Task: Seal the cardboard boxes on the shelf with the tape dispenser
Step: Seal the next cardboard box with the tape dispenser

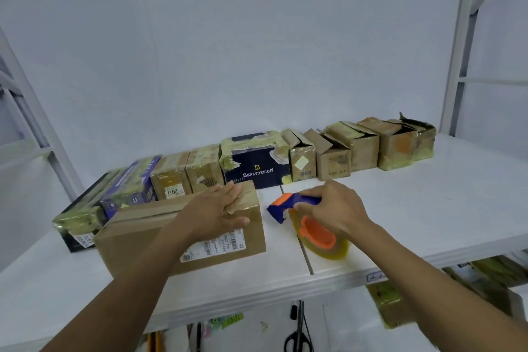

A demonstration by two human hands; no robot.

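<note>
Just right of the front cardboard box (183, 234), right hand (333, 210) clamped on tape dispenser (303, 217) for taping, left hand (217, 210) spread flat on top, steadying.

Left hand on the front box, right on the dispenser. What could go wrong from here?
1. The cardboard box overhangs near the shelf front edge; with only the left hand flat on top, a hard tape pull could slide it off.
2. The right hand grips the tape dispenser close to its head; the fingers may meet the cutter.
3. The right-end boxes have raised flaps; taping without pressing them down may leave gaps.
</note>
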